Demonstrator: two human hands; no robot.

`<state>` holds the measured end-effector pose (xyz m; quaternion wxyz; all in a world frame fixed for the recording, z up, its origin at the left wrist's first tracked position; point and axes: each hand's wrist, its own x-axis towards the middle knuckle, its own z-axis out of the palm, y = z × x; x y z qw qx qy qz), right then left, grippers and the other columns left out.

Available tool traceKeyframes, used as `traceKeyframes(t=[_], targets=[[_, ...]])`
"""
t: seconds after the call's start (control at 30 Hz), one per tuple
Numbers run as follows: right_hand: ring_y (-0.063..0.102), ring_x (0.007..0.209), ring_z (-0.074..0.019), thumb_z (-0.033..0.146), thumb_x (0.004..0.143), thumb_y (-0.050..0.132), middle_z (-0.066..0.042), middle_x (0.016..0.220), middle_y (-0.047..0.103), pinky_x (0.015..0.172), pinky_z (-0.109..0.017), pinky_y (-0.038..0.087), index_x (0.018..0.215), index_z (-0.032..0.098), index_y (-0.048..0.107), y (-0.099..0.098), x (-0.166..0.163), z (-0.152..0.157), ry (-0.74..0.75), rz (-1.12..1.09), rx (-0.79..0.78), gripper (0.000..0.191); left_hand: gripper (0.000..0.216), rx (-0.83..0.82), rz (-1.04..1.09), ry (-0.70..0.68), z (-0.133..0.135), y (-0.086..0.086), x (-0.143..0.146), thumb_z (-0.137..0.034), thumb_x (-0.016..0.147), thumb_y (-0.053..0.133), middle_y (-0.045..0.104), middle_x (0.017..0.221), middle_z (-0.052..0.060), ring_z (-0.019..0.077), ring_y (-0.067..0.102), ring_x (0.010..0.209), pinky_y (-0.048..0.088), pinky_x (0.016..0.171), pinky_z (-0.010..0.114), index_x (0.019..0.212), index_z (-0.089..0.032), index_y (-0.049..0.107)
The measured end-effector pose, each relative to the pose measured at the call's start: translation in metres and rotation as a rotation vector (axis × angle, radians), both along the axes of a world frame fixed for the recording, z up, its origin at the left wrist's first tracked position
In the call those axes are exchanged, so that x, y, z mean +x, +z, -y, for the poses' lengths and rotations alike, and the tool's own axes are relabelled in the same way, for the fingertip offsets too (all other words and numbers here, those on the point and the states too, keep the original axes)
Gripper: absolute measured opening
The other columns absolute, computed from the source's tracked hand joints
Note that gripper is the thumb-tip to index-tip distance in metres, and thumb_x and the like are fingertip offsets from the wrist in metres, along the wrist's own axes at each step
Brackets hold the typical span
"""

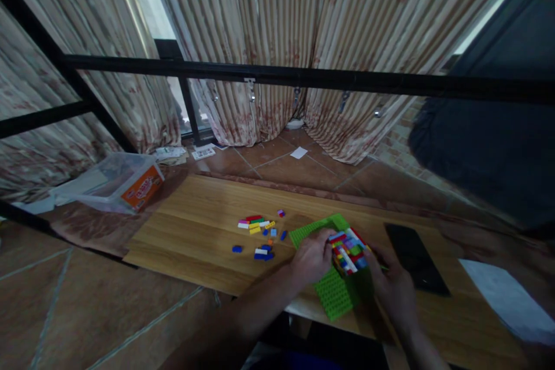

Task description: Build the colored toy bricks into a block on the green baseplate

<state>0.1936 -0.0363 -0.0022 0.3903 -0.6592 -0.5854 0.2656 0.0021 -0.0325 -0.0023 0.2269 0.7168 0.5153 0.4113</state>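
Observation:
A low block of multicoloured toy bricks (349,251) stands on a green studded baseplate (335,296) at the right half of the wooden table. My left hand (313,257) is closed at the block's left side, its fingertips against the upper left corner. Round the right side of the block lies my right hand (393,283), thumb and fingers curled in and gripping its edge. Part of the plate and the block's near side are hidden by my hands. Left of the plate are several loose bricks, among them a blue brick (237,249) and a yellow brick (255,230).
The wooden table (186,243) carries a dark flat phone-like slab (416,257) and a white sheet (507,295) at the right. A clear plastic box (108,185) with an orange label sits beyond the left end. A black metal rail (277,74) crosses before the curtains (277,17).

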Motion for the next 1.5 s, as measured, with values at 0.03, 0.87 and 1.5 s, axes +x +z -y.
traceKeyframes(t=[0.03,0.87,1.5], targets=[[0.070,0.085,-0.0292,0.064,0.080,0.055,-0.014,0.102,0.073,0.069,-0.036,0.054,0.111,0.015,0.068,-0.002,0.001,0.005,-0.023,-0.005,-0.023,0.060,0.030,-0.021,0.011,0.005,-0.001,0.000,0.002,-0.012,0.088,0.044,0.071,0.105,0.004,0.0159,0.067,0.095,0.055,0.092,0.032,0.113,-0.021,0.058],[0.061,0.114,-0.0323,0.066,0.076,0.057,-0.011,0.118,0.070,0.096,-0.044,0.047,0.114,0.019,0.067,-0.012,-0.049,0.045,-0.147,-0.278,-0.142,0.061,0.036,-0.113,-0.356,0.553,0.034,0.000,-0.191,-0.006,0.079,0.048,0.067,0.114,0.006,0.0215,0.059,0.108,0.048,0.100,0.041,0.107,-0.021,0.066],[0.065,0.107,-0.0324,0.062,0.075,0.060,-0.010,0.110,0.073,0.091,-0.043,0.051,0.104,0.019,0.070,-0.010,-0.049,0.045,-0.139,-0.350,-0.125,0.053,0.018,-0.236,-0.301,0.538,0.021,0.003,-0.190,-0.015,0.080,0.056,0.069,0.094,0.005,0.0187,0.064,0.090,0.052,0.085,0.033,0.093,-0.018,0.068]])
